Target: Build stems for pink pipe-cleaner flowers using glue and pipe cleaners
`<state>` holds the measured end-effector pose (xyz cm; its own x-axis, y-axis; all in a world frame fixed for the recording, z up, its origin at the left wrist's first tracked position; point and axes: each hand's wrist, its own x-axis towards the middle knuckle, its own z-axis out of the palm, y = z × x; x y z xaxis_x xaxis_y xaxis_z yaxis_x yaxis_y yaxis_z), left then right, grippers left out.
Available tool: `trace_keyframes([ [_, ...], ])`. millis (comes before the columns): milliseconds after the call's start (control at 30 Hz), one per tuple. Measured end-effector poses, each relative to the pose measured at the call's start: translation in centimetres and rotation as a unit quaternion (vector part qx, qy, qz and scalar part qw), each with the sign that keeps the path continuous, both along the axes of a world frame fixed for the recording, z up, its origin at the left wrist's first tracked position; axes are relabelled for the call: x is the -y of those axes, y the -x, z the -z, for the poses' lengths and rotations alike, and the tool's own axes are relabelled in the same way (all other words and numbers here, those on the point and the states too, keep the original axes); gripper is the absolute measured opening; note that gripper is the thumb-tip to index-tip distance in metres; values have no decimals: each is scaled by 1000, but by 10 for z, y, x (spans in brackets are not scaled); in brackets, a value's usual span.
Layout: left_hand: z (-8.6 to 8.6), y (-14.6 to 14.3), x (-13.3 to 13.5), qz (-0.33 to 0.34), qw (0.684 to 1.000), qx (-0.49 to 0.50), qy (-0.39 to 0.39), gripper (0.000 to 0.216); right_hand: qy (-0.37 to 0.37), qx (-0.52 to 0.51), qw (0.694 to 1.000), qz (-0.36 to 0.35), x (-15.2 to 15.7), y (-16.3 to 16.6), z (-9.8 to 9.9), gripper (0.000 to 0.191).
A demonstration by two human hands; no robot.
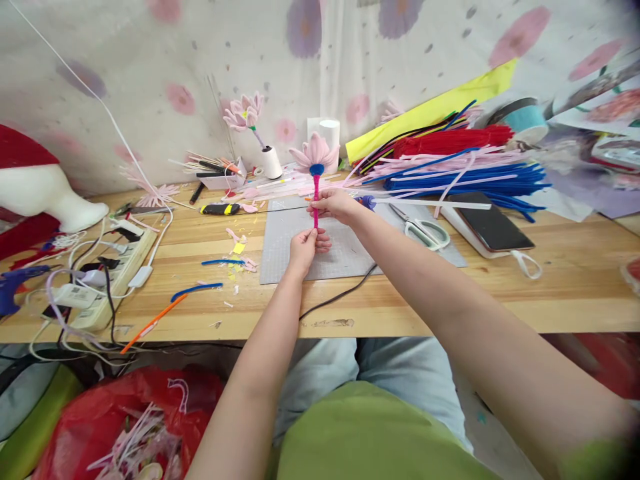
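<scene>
Hands [334, 204], part-curled | both pinching pink flower [315, 152] by magenta stem [316, 189] | right above left [303, 248]

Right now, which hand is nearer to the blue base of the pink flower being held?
The right hand. It pinches the bright pink stem a little below the blue base; the left hand is farther down, at the stem's lower end.

- I make this out as a small craft workshop.
- Upper right of my view: bundled blue pipe cleaners [480, 181].
- Centre: gray cutting mat [280, 257], scissors [429, 235].
- Far left: glue gun [14, 288].
- Lower left: red plastic bag [75, 427] of trimmings [143, 440].
</scene>
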<state>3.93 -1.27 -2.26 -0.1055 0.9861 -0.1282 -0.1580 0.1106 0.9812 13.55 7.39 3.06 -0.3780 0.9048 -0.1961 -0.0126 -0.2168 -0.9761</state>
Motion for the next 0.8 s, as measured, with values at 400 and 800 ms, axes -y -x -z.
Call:
trace_keyframes([
  [400,6,0,2,-58,881,-467,-55,29,-83,183,975,95,-8,17,8,21],
  [800,5,3,6,-76,886,-451,-77,24,-130,258,952,103,-8,17,3,19],
])
